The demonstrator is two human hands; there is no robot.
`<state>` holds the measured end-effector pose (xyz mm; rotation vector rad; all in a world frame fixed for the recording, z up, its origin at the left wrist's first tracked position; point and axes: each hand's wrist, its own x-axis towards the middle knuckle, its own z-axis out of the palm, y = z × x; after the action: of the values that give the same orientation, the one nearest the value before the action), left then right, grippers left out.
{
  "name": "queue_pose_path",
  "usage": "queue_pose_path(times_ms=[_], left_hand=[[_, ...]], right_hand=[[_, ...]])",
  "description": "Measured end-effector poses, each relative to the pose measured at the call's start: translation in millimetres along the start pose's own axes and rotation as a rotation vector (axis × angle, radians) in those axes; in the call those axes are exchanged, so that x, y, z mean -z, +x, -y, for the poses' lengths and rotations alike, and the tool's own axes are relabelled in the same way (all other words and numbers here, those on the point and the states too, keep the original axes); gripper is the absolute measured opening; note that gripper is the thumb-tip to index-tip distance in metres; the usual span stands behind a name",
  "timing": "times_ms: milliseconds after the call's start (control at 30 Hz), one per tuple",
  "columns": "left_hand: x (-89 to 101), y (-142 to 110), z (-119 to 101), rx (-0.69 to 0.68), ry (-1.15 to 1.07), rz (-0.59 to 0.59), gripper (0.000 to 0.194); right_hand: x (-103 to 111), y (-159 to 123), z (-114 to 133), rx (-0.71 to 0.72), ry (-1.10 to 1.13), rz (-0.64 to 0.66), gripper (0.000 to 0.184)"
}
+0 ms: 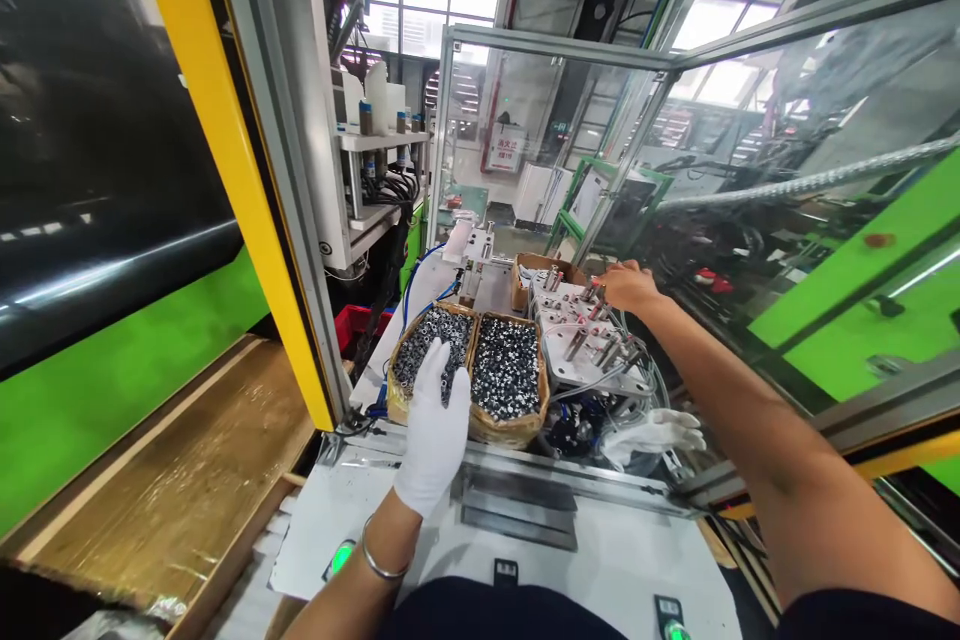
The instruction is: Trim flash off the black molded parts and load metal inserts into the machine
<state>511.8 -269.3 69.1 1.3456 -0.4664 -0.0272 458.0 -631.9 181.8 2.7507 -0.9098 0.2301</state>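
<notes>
My left hand point(435, 430), in a white glove, is above the near edge of a cardboard box of small grey metal parts point(427, 345). Its fingers are stretched out, thumb apart, and nothing shows in them. Beside that box stands a second one, filled with small black and silver parts point(507, 370). My right hand point(630, 286) is bare and reaches to the far right side of a metal fixture plate point(562, 345) with upright pins and small cylinders. Its fingers are bent in at a pin there; what they hold is too small to make out.
A loose white glove point(652, 437) lies right of the boxes, near tubes and cables. Behind the fixture sits a smaller cardboard box point(525, 292). Green-lit buttons point(341, 558) flank the white tabletop point(630, 550). A yellow-edged frame post point(240, 170) rises at left; clear panels enclose the back and right.
</notes>
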Motion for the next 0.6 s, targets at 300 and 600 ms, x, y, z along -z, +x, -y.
queue_pose_path(times_ms=[300,600], left_hand=[[-2.0,-1,10,-0.057,0.120,0.063,0.043],[-1.9,1,14,0.066,-0.145,0.032,0.042]], right_hand=[[48,-28,67,0.024,-0.061,0.095,0.036],[30,-115,178,0.620,-0.177,0.605,0.051]])
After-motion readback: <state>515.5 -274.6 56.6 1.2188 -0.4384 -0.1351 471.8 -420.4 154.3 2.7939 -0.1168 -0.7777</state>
